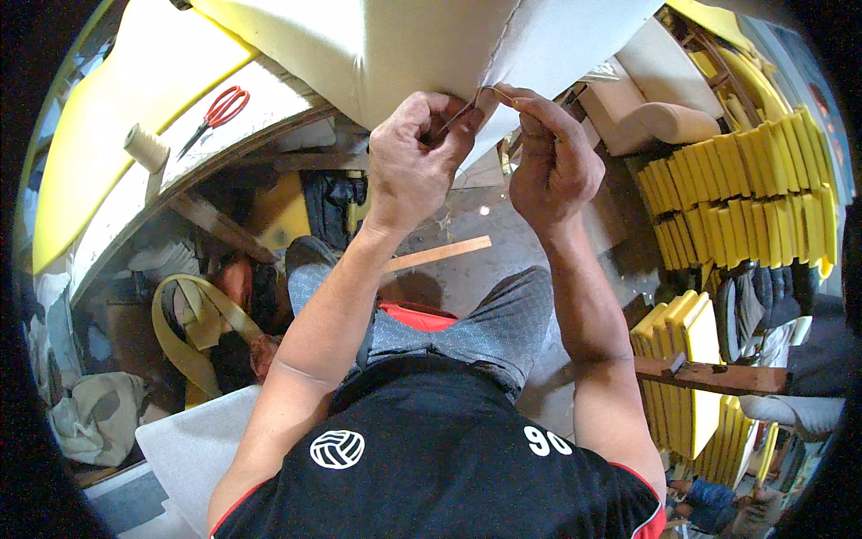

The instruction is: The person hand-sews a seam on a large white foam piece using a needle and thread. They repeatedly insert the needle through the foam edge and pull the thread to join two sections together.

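Observation:
My left hand (413, 162) is closed at a stitched seam (503, 34) on a pale upholstered piece (404, 45), pinching a thin, dark, needle-like item (464, 112). My right hand (552, 153) is closed just beside it, its fingertips pinched on a fine thread or curved needle (499, 92) at the seam; I cannot tell which. On the pale work surface to the left lie red-handled scissors (226, 108) and a cream spool of thread (146, 146).
Yellow foam (94, 153) covers the left bench. Stacks of yellow foam pads (727, 198) and a beige armchair piece (660, 121) stand at right, near a wooden bar (736, 377). A wooden slat (440, 253) lies below my hands. Grey fabric (189, 431) is at lower left.

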Demonstrator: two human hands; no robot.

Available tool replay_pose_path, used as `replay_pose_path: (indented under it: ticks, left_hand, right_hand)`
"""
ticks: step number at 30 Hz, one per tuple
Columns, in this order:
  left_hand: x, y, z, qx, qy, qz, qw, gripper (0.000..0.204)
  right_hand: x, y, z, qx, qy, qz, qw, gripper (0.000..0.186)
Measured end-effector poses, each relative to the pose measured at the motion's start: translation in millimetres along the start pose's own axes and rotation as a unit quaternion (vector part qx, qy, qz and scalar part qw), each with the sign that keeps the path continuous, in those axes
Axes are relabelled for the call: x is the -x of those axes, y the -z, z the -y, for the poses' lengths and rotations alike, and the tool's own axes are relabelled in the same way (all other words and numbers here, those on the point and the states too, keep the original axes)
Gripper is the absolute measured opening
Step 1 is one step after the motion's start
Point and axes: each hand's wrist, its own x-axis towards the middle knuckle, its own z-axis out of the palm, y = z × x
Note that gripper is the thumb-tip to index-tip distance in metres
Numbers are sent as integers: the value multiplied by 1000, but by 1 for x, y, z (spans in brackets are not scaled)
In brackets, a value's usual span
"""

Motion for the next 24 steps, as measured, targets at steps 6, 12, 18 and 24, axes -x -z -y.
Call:
replay_pose_path:
  ticks: [6, 12, 18, 24]
  left_hand:
    - [0, -1, -2, 31, 19, 2, 999, 12]
    - [-1, -2, 4, 50, 6, -4, 999, 12]
    - [0, -1, 0, 16, 4, 2, 1000, 12]
    - [-1, 3, -2, -4, 2, 15, 1000, 13]
  right_hand:
    - [-2, 6, -4, -23, 12, 36, 999, 15]
    - [-13, 16, -1, -3, -11, 102, 995, 16]
    - [-1, 7, -2, -5, 2, 18, 1000, 15]
    - [6, -1, -4, -32, -3, -20, 999, 14]
